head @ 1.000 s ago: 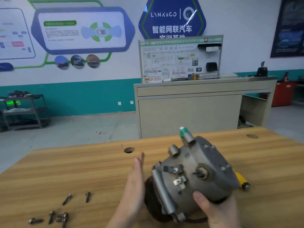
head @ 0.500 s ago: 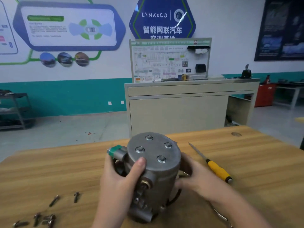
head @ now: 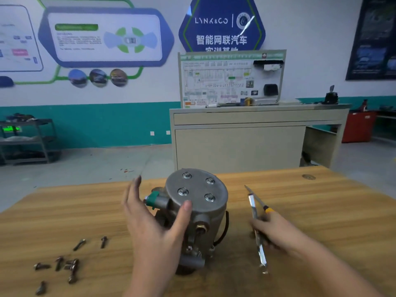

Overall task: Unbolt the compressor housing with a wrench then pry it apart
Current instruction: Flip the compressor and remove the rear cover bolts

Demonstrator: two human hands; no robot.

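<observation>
The compressor (head: 194, 217) stood on end at the lower centre of the frame on the wooden table (head: 321, 211), its flat end cap up with four bolts (head: 183, 191) seated in it. The left hand (head: 154, 224) steadied the housing, thumb pressed on the cap's rim, fingers straight and spread. The right hand (head: 272, 230), right of the compressor, gripped a wrench (head: 258, 239); a yellow-handled screwdriver (head: 260, 203) lay partly under it. Loose bolts (head: 64, 264) lay at lower left. Unbolting looked under way: next, the wrench head needed seating squarely on one cap bolt.
</observation>
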